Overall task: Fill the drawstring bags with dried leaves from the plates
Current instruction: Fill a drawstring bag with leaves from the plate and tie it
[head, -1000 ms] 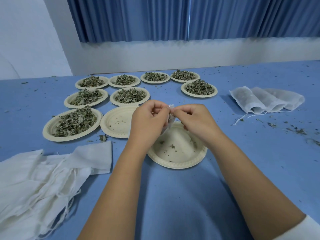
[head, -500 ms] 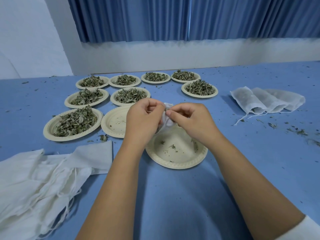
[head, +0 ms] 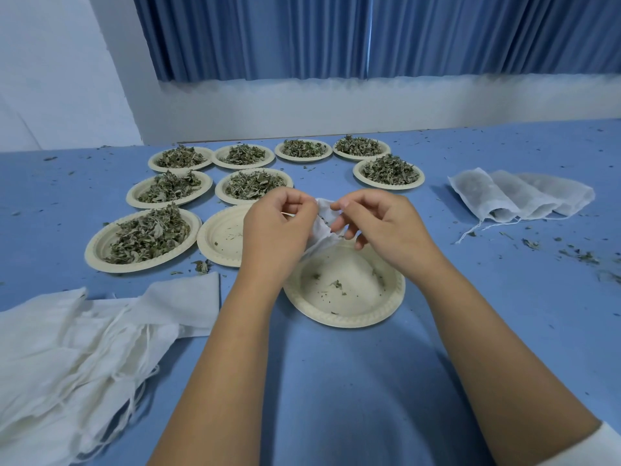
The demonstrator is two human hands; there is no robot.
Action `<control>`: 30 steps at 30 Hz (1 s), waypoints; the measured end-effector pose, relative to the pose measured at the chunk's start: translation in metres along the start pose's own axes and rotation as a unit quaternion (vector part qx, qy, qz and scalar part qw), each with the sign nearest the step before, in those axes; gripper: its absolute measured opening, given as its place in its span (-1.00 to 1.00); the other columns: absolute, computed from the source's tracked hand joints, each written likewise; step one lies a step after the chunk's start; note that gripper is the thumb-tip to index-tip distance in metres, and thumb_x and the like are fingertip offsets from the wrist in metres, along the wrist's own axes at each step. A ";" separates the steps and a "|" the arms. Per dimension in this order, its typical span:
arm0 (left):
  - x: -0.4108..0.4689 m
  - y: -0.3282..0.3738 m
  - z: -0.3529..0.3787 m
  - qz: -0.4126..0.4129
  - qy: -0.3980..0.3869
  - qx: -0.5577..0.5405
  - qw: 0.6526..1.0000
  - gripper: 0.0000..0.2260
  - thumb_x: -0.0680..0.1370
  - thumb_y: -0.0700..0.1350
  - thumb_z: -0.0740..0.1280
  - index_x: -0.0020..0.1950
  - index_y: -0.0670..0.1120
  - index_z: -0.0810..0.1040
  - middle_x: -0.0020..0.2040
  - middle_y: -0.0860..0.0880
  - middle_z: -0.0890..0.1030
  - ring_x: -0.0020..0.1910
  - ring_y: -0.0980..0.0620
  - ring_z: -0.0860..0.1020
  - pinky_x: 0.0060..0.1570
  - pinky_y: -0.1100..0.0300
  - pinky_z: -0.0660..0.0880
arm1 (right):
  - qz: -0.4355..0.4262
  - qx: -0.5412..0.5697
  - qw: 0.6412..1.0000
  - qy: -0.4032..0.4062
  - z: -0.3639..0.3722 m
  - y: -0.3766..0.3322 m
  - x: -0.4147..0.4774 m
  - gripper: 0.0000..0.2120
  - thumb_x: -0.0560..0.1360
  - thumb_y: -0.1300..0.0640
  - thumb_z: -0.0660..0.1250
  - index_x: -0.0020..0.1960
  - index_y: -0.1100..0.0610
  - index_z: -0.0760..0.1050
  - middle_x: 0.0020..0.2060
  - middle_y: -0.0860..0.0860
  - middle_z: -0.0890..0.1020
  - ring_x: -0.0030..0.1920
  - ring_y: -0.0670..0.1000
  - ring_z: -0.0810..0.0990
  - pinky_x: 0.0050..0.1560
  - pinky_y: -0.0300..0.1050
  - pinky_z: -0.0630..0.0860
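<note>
- A small white drawstring bag [head: 323, 227] hangs between the 2 hands, above the far rim of the nearest plate [head: 346, 319]. Its lower end seems to reach that rim.
- The left hand [head: 274, 233] has its fingers [head: 295, 203] curled in, pinching the bag's left edge. A thin pale cord [head: 287, 214] shows at the fingertips, but the exact hold is hidden behind the knuckles.
- The right hand [head: 383, 227] pinches the bag's top edge between thumb and forefinger, with the other fingers [head: 361, 242] loosely bent beneath.
- Both hands cover most of the bag, so whether it holds leaves is hard to make out.
- The nearest plate carries only a few leaf scraps. A second plate [head: 215, 240] to its left, partly hidden by the left hand, is likewise almost bare.
- 8 heaped plates [head: 92, 247] of dried leaves [head: 148, 233] stand beyond, in loose rows toward the far edge.
- A heap of flat white bags [head: 67, 348] with trailing cords lies at the near left, cut off by the frame's edge.
- Several puffier, greyish bags [head: 517, 196] lie overlapping at the right, well apart from the plates. Their exact count is unclear.
- The blue surface [head: 336, 398] is strewn with leaf crumbs [head: 584, 257], thickest at the right.
- Behind it are a white wall [head: 336, 102] and pleated blue curtains [head: 336, 35].
- A white sleeve [head: 601, 449] shows at the bottom right corner, cut off.
</note>
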State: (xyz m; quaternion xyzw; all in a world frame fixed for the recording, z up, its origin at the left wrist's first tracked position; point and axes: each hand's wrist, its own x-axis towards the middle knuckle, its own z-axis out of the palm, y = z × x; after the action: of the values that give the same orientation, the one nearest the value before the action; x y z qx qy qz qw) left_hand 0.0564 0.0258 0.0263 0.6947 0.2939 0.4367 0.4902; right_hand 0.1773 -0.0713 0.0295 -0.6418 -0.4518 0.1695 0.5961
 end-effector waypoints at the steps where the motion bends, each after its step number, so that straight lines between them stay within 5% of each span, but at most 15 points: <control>1: 0.000 0.000 0.000 -0.001 0.005 -0.001 1.000 -0.90 0.50 -0.16 0.34 -0.17 0.02 0.60 -0.32 0.07 0.58 -0.32 0.05 0.52 -0.25 0.07 0.50 | 0.002 0.004 1.000 0.002 0.000 -0.001 0.000 -0.82 0.60 0.19 0.28 -0.12 0.09 0.62 -0.30 0.00 0.69 -0.34 -0.07 0.54 -0.38 -0.22 0.49; 14: 0.002 0.000 -0.004 -0.003 0.040 -0.012 0.999 -0.92 0.52 -0.15 0.35 -0.16 -0.01 0.60 -0.31 0.02 0.58 -0.33 0.05 0.53 -0.21 0.05 0.55 | -0.060 -0.124 0.990 -0.033 -0.003 0.003 -0.004 -0.86 0.45 0.21 0.47 -0.18 -0.03 0.65 -0.21 -0.12 0.66 -0.20 -0.10 0.58 -0.12 -0.31 0.47; 25: 0.002 -0.001 -0.005 0.003 0.064 -0.020 0.998 -0.93 0.53 -0.13 0.34 -0.14 -0.01 0.59 -0.30 0.02 0.57 -0.34 0.03 0.52 -0.23 0.05 0.54 | -0.041 -0.092 0.995 0.021 -0.004 0.005 0.000 -0.80 0.48 0.32 0.31 -0.13 0.05 0.60 -0.37 -0.06 0.46 -0.33 -0.06 0.37 -0.23 -0.28 0.37; 28: 0.003 0.000 -0.005 -0.003 0.086 -0.033 0.996 -0.93 0.52 -0.13 0.34 -0.16 0.00 0.58 -0.30 0.01 0.57 -0.29 -0.01 0.53 -0.19 -0.01 0.54 | 0.025 -0.195 0.977 -0.085 -0.012 0.010 0.000 -0.82 0.43 0.29 0.33 -0.15 0.02 0.60 -0.41 -0.17 0.50 -0.40 -0.13 0.41 -0.23 -0.26 0.40; 30: 0.003 0.001 -0.005 -0.005 0.087 -0.029 0.996 -0.94 0.51 -0.12 0.34 -0.14 -0.02 0.59 -0.28 0.01 0.58 -0.26 -0.02 0.54 -0.15 -0.06 0.56 | 0.063 -0.302 0.931 -0.194 -0.009 0.015 -0.002 -0.77 0.45 0.25 0.32 0.00 0.00 0.64 -0.29 -0.25 0.54 -0.34 -0.24 0.47 -0.15 -0.29 0.40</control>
State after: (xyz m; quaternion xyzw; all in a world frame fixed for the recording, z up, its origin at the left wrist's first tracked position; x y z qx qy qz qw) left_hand 0.0528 0.0302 0.0287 0.6380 0.3257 0.5017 0.4850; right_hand 0.1890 -0.0767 0.0176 -0.7733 -0.5468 0.1835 0.2632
